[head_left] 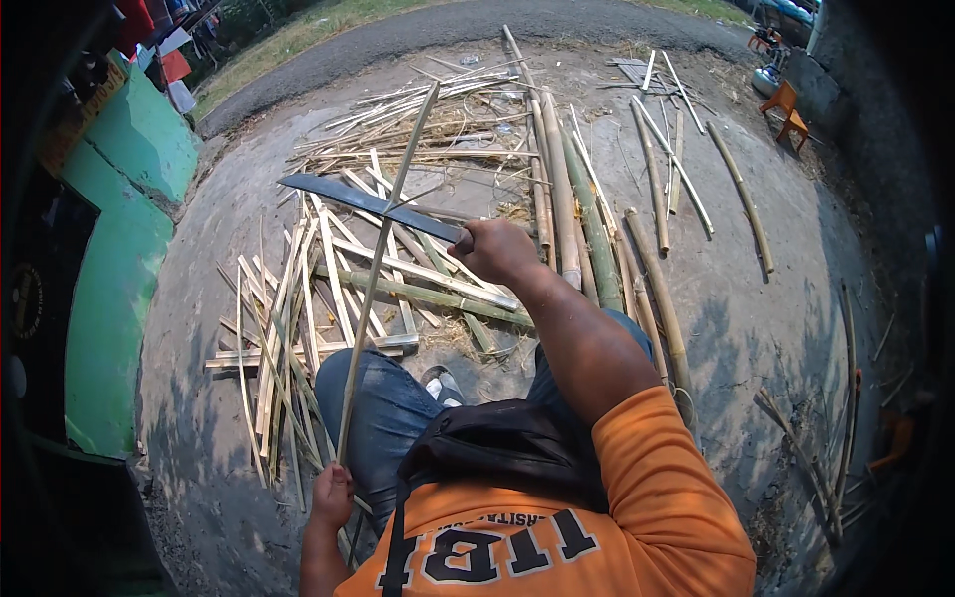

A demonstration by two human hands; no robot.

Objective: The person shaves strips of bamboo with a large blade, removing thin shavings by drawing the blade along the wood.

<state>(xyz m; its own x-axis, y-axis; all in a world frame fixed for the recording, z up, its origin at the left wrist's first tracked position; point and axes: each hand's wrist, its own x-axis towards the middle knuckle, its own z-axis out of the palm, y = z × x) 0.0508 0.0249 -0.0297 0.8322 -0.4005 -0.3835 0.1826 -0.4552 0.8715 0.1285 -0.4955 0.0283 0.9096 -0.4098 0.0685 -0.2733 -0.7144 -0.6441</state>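
A left hand (333, 495) grips the near end of a thin bamboo strip (383, 269) running straight away, while the right hand (494, 249), clenched on a machete (368, 207), lays its blade across the strip's middle.

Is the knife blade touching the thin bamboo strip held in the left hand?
Touching: the head view shows the blade crossing the strip with no visible gap.

Your orange sleeve (647, 468) and blue jeans (383, 418) sit above pale yellow bamboo strips (298, 318), a dark grey blade (368, 206), green poles (592, 224) and a turquoise wall (119, 249).
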